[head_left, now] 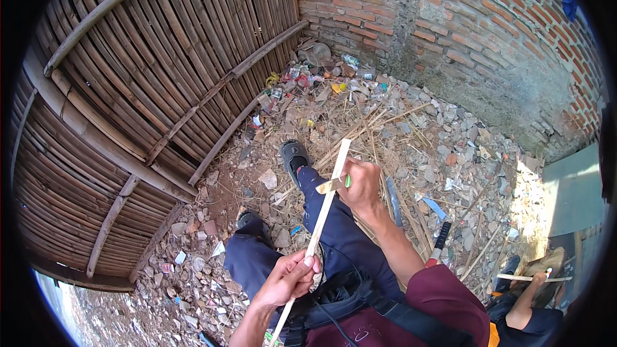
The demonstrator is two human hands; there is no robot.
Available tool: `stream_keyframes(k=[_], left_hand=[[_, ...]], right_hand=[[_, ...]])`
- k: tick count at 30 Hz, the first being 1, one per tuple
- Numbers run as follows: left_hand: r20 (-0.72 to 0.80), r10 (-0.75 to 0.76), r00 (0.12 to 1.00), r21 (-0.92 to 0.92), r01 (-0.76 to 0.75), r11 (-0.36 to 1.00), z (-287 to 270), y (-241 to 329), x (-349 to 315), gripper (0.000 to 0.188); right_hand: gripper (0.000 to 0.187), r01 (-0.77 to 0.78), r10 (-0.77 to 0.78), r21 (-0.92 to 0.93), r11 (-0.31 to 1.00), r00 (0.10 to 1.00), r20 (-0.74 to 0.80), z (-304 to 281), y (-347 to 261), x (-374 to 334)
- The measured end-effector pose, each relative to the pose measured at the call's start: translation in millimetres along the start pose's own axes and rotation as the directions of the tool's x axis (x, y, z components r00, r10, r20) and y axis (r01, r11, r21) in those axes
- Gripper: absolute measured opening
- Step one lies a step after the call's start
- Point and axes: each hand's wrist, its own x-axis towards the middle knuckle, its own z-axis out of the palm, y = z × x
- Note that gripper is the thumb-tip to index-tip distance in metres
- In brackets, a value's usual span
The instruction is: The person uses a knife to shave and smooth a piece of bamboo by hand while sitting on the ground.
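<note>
Strip (321, 220) and knife (328, 186) in hands (292, 277), edges crossed, roomy rubble (443, 132) ahead

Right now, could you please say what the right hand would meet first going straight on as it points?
Probably the pale strip, just ahead of the right hand in the picture, though depth is unclear.

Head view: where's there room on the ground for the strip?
The strip might fit on brown dirt between the bamboo wall and the shoes, though stones dot it. The rubble by the brick wall, right of the sticks, looks open but uneven. Crowded: the far corner, full of litter, and right of the legs, with sticks and a handle.
</note>
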Motion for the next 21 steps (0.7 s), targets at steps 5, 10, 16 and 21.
stream_keyframes(k=[5, 10, 16, 21], left_hand=[[0.035, -0.118, 0.992, 0.018, 0.117, 0.993, -1.6, -5.2, -5.4, 0.029], [-0.017, -0.136, 0.991, 0.096, 0.137, 0.986, -9.5, -17.8, -28.8, 0.03], [-0.175, 0.054, 0.983, 0.136, -0.03, 0.99, -31.3, 7.7, -24.5, 0.029], [-0.116, 0.106, 0.988, 0.223, -0.078, 0.972, -21.6, 8.3, -6.9, 0.03]], right_hand=[[0.02, -0.396, 0.396, 0.07, 0.915, 0.918, 0.019, 30.3, 74.2, 9.4], [0.024, -0.552, 0.556, 0.067, 0.831, 0.825, -0.102, 20.3, 147.2, 31.8], [0.024, -0.474, 0.438, 0.23, 0.85, 0.879, 0.188, 22.4, 140.7, -25.0], [0.018, -0.389, 0.339, 0.226, 0.893, 0.912, 0.231, 9.8, 65.3, -36.4]])
